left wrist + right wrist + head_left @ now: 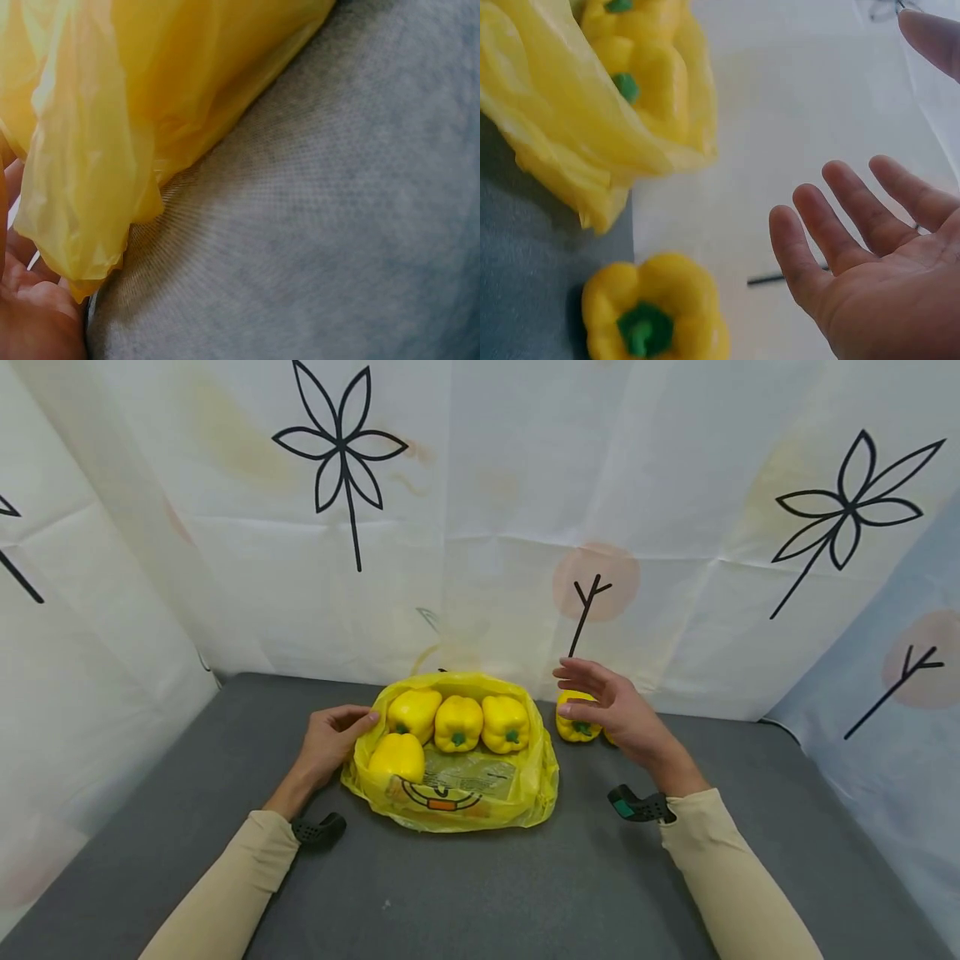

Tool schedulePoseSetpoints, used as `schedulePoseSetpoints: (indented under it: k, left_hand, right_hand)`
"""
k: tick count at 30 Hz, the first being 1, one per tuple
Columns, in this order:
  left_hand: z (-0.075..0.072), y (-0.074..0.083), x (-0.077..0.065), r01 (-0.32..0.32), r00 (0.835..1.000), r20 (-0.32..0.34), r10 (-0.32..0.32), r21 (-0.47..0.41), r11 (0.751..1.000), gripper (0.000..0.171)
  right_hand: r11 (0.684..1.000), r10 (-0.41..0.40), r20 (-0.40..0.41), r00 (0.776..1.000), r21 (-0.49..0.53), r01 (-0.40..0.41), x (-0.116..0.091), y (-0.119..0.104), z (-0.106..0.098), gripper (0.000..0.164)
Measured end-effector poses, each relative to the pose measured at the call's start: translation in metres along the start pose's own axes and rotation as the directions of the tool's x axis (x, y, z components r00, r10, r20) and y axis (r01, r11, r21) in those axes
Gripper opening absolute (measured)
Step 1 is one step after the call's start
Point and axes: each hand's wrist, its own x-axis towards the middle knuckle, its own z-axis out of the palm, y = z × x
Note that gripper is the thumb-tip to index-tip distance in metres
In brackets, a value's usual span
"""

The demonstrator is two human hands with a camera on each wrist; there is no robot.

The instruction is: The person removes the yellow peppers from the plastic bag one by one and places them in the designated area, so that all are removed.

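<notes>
A yellow plastic bag (542,781) lies open on the table with several yellow bell peppers (458,724) inside, most along its back. My left hand (330,745) pinches the bag's left rim, thumb on the inner side; in the left wrist view, yellow plastic (82,180) hides part of its fingers. Right of the bag, my right hand (630,720) is raised in front of a bell pepper (577,729) standing on the table. The right wrist view shows its fingers (832,225) spread and apart from that pepper (660,307).
Another yellow pepper (611,738) barely shows behind the right wrist. The dark grey table (465,893) ends at a white curtain (495,602) with printed plants, which also hangs along the left and right sides. A black band (641,806) sits on each wrist.
</notes>
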Motion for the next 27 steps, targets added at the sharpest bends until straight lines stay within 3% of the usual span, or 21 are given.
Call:
schedulePoseSetpoints:
  k: [7,16,27]
  left_hand:
    - [0.000,0.000,0.001,-0.002,1.000,0.004,0.002,0.001,1.000,0.035]
    - [0.000,-0.003,0.001,-0.003,1.000,0.000,0.003,0.020,1.000,0.034]
    - [0.001,-0.003,0.001,-0.018,1.000,0.011,0.018,0.022,1.000,0.034]
  right_hand:
    - [0.999,-0.013,0.107,0.994,-0.046,0.018,0.013,-0.018,0.021,0.068]
    - [0.991,-0.041,0.182,0.983,-0.120,0.064,0.027,-0.039,0.045,0.066]
    - [0.974,-0.028,0.254,0.967,-0.212,0.084,0.040,-0.045,0.065,0.065]
